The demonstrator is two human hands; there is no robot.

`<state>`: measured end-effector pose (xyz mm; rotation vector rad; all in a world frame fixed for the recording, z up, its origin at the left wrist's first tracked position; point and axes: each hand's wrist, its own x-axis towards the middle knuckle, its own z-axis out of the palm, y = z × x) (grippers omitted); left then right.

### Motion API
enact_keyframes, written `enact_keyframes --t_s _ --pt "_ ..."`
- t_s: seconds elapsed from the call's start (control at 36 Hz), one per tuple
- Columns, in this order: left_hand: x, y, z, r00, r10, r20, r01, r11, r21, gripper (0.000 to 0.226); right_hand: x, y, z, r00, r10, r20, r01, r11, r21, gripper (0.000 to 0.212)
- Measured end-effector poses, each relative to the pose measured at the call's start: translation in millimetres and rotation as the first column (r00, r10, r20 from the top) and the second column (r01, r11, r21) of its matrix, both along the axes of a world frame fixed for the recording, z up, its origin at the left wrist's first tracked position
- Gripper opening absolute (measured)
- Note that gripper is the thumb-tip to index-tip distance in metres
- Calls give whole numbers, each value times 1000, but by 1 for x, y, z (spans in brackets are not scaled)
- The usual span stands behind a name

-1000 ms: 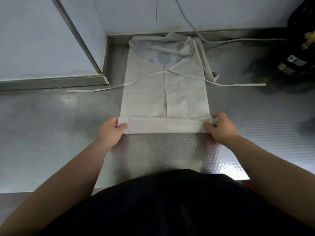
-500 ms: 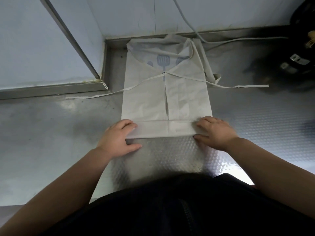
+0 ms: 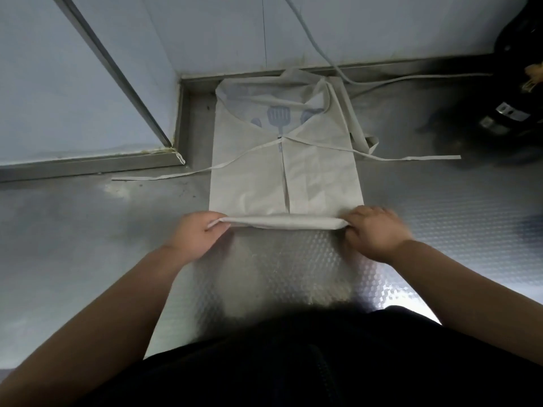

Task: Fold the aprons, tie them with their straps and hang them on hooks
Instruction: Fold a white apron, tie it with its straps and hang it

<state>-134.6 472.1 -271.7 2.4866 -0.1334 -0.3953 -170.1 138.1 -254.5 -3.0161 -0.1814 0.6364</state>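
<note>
Apron [image 3: 282, 177] lies flat on the worktop [image 3: 88, 230] just beyond the hands, its near hem rolled between them. Left hand [image 3: 194, 236] and right hand [image 3: 373, 230] each pinch an end; keeping both ends level should roll it tight and straight toward the straps [image 3: 411, 157].

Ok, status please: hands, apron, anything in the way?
Left hand, right hand grip rolled near edge of apron. Rest lies flat. Loose straps cross it, untied.
</note>
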Motion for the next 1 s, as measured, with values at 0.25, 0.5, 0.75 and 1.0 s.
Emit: enact_keyframes --t_s 0.25,0.5,0.75,1.0 --pt "-14 -13 3 968 246 -45 -222 928 299 17 14 -4 3 916 -375 -142 395 904 163 35" --pt "-42 -98 -16 891 -454 -24 418 797 437 57 -5 78 -23 993 116 -9 -115 988 100 73" --pt "-42 -28 -33 935 -355 2 305 806 508 70 -17 42 -36 1000 -16 -24 17 1000 21 96" --pt "-41 -2 -18 961 -258 -95 273 851 449 104 -18 12 -21 1000 -13 -26 15 998 65 84"
